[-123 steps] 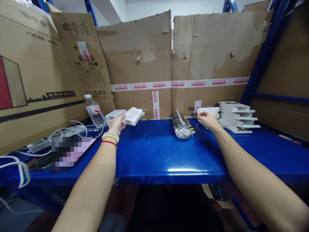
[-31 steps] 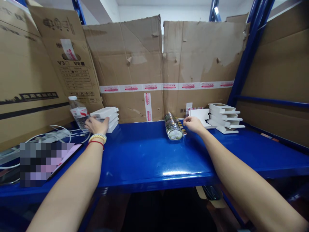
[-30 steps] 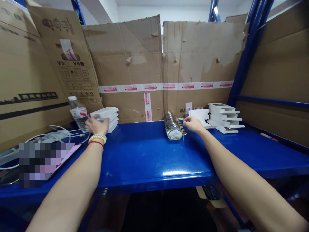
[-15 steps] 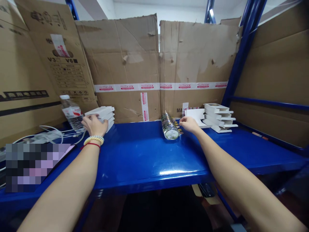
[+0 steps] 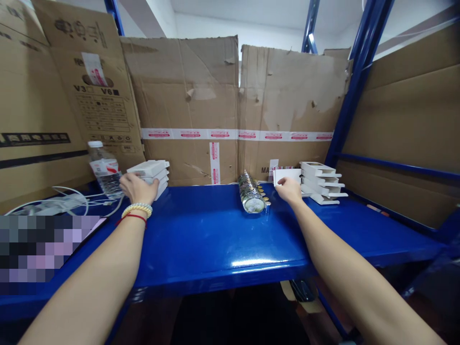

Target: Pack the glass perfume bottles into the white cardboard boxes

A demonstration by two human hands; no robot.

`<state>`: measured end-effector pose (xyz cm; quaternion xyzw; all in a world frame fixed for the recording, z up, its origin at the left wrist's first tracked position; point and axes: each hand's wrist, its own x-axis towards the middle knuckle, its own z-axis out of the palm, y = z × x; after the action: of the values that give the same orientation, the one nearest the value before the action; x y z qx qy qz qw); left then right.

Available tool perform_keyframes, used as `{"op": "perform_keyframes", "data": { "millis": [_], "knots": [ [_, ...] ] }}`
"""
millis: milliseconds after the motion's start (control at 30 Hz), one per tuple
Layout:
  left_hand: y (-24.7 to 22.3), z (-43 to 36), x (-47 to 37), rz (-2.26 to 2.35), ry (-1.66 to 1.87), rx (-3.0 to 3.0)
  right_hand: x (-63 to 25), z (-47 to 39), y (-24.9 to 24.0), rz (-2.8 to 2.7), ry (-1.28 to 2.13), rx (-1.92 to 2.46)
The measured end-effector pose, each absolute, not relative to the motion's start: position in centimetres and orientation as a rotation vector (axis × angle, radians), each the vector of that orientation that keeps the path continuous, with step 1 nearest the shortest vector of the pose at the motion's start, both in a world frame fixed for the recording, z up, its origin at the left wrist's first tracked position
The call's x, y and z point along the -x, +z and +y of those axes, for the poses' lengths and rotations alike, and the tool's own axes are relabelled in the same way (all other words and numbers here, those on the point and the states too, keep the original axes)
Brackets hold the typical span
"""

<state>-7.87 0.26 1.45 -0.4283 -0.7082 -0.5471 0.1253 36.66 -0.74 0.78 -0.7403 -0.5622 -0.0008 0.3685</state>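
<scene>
On the left of the blue table, white boxes (image 5: pixel 153 168) stand in a stack. My left hand (image 5: pixel 138 188) has its thumb and fingers spread around the front of that stack. A white open box (image 5: pixel 293 176) stands beside the right stack, and my right hand (image 5: pixel 289 188) is closed on its left edge. Several open white boxes (image 5: pixel 321 182) are stacked at the right. Between my hands a row of glass bottles (image 5: pixel 254 203) runs back toward the cardboard, with small gold and silver caps (image 5: pixel 265 199) along its right side.
A water bottle (image 5: pixel 107 173) and white cables (image 5: pixel 74 199) are at the left, behind a blurred-out flat item (image 5: pixel 46 249). Cardboard sheets (image 5: pixel 187 110) line the back and sides. A blue post (image 5: pixel 354 91) rises at the right.
My right hand has moved slightly right and down, from beside the caps onto the white open box. My left hand stays at its stack. The view has tilted up a little.
</scene>
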Motion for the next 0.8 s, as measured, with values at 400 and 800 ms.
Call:
{"op": "perform_keyframes", "data": {
  "millis": [400,800],
  "knots": [
    [2.3,0.2,8.1,-2.320,-1.873,1.102,-37.0,-1.4,2.5,-1.309,-0.222,1.762],
    [2.1,0.4,8.1,-2.386,-1.703,1.130,-49.6,-2.0,4.7,-1.061,-0.438,1.988]
  ]
}}
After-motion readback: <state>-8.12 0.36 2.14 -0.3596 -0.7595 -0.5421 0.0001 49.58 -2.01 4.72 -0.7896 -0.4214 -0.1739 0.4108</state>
